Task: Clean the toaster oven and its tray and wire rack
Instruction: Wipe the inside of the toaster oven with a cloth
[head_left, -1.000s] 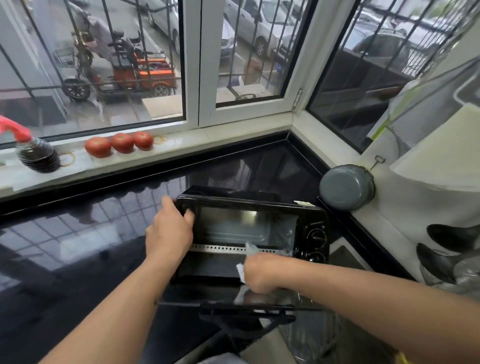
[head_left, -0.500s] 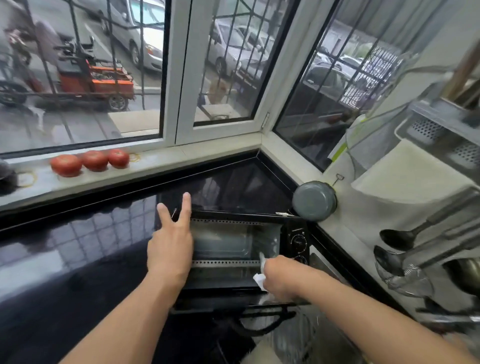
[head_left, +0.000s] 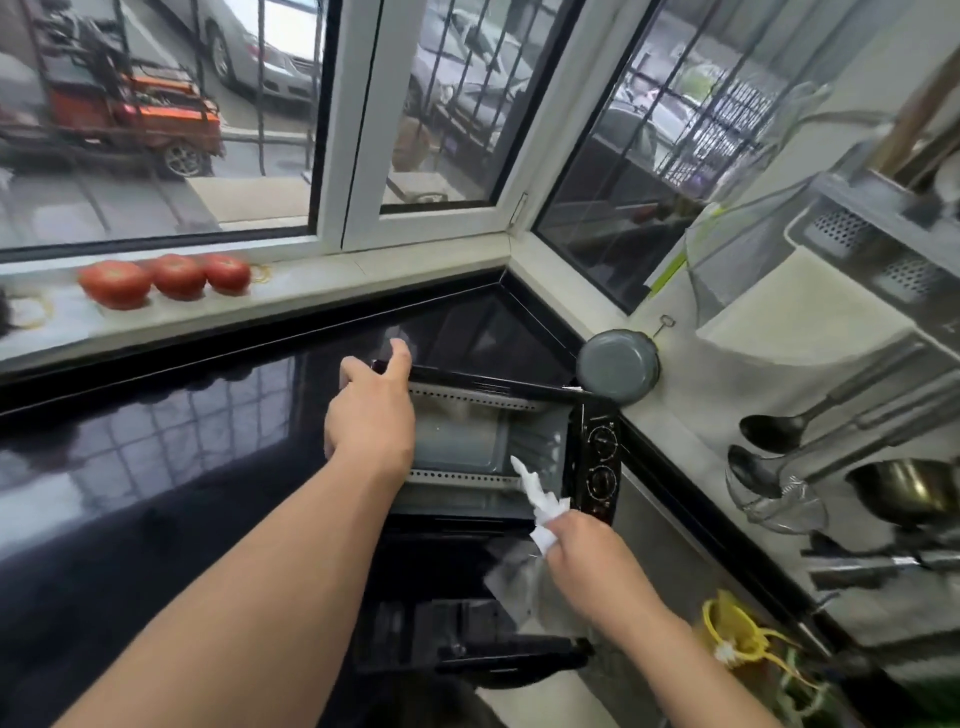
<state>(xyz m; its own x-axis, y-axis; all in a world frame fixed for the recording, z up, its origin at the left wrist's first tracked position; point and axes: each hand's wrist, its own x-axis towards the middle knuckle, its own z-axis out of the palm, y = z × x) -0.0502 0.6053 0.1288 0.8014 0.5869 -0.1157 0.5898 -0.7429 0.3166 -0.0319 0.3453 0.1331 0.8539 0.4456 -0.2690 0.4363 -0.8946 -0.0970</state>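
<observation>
Black toaster oven (head_left: 592, 452) on dark glossy bench (head_left: 156, 467), pushed into corner below window; door (head_left: 457, 623) dropped open toward viewer, cavity exposed. Left hand (head_left: 371, 415) at upper left edge of oven, fingers extended, grip wide, nothing held. Right hand (head_left: 587, 551) over open door, grip closed on crumpled white paper towel (head_left: 540, 506), towel tip at cavity's right side. Tray and wire rack not clearly distinguishable. Likely risks: oven sliding on slick bench without firm bracing; thin towel tearing or snagging on perforated rail; weight on door straining hinges.
</observation>
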